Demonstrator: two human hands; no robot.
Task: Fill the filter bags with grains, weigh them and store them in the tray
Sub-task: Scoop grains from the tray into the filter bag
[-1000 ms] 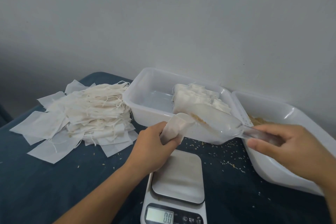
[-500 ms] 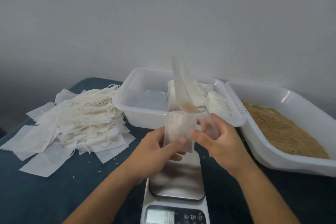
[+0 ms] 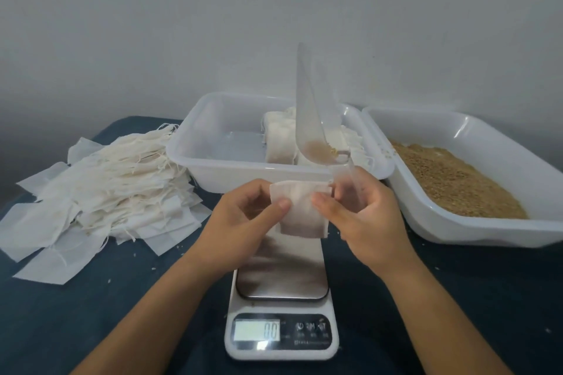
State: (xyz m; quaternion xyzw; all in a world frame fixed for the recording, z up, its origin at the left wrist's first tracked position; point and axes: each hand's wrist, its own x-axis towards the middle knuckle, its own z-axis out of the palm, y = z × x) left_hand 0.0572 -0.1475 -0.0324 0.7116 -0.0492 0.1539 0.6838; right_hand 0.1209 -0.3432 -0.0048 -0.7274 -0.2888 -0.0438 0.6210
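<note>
While the filter bag [image 3: 300, 210] was pinched above the scale [image 3: 281, 289] by the left hand [image 3: 243, 216], and steadied by the right hand [image 3: 362, 216] gripping the scoop [image 3: 310, 128], it looked limp and light; its top corners seemed safest.

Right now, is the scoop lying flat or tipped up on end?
Tipped up on end. The scoop stands nearly vertical in the right hand, handle down, only a little grain in its base, above the filter bag.
</note>
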